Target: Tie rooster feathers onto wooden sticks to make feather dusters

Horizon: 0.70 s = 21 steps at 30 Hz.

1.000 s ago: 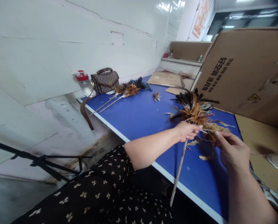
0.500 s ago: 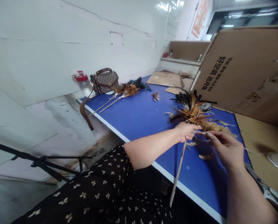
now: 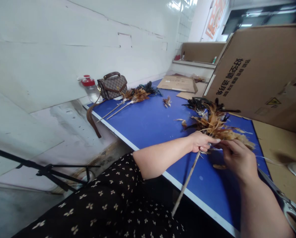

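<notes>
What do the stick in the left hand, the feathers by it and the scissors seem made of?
Stick: probably wood or bamboo, matte, pale brown, slightly uneven. Feathers: apparently natural plumage, ragged, brown and black; synthetic possible. Scissors: likely metal, smooth, with a silvery shine.

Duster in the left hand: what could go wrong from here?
The duster's stick juts past the table edge, so a bump against its lower end might twist it in the left hand. The scissors lie close by the right forearm, which could knock them. A pale strand stretches out beyond the right hand and may snag.
</notes>
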Tool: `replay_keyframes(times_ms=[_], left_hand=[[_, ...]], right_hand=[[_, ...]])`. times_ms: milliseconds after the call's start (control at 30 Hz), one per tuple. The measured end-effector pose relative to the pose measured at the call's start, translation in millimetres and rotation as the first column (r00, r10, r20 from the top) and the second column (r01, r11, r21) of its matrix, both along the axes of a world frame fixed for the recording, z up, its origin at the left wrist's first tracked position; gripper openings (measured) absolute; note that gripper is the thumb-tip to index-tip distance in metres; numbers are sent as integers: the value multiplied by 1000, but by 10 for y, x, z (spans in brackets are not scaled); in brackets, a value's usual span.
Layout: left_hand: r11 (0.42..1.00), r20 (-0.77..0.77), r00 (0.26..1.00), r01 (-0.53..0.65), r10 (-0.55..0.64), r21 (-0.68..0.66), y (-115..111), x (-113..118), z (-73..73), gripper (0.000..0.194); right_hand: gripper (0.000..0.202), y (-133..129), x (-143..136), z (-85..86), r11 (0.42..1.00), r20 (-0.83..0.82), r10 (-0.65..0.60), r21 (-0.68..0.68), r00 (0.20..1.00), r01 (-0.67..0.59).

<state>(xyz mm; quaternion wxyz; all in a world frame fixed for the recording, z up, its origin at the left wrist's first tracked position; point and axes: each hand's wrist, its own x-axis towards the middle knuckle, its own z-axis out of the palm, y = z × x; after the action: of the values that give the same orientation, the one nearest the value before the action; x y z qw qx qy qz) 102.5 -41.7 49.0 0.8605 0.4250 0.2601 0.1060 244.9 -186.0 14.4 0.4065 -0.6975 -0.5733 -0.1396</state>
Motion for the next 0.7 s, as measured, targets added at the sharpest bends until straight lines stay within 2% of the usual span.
replay_keyframes(times_ms=[67,100,233,467,700], left_hand=[[989,15,989,143,-144,48,2,-14,-9,41],[982,17,984,174,-176,73,6,-16,-14,42],[984,10,989,144,-145,104,34,-5,-20,40],[991,35,993,111,-114,71,47,-2,26,29],[998,60,997,53,-55,41,64,4,32,30]], right_hand=[[22,9,-9,16,999,-57,24,26,998,-23],[21,15,-11,17,999,-84,27,40,996,-24],[23,46,4,-35,996,-209,16,85,978,2],[48,79,77,-144,994,-475,58,107,878,-7],[61,46,114,-113,987,-577,133,148,806,-57]])
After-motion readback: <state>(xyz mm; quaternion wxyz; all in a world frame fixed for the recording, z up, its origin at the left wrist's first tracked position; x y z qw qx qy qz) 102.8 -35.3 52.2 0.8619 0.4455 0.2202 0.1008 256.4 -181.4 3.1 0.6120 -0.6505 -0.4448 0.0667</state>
